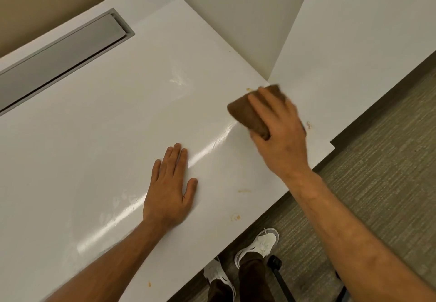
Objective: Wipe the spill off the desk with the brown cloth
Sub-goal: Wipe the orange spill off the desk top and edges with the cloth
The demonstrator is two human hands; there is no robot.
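right hand (278, 127) grips brown cloth (250, 115) at desk (94, 113) right edge; left hand (171, 188) flat, open, bracing mid-desk. risk: orange spots (244, 190) along near edge missed; cloth smears residue.

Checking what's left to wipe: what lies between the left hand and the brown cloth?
In the head view, only bare desk with a glossy streak separates the left hand from the brown cloth.

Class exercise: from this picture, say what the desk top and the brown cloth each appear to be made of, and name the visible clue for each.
Desk top: probably a white laminate or a similar coated board with a glossy finish; light streaks reflect off it.
Brown cloth: seemingly a soft woven or microfibre fabric, matte; it gives no shine and bunches under the right hand. The exact fibre cannot be told.
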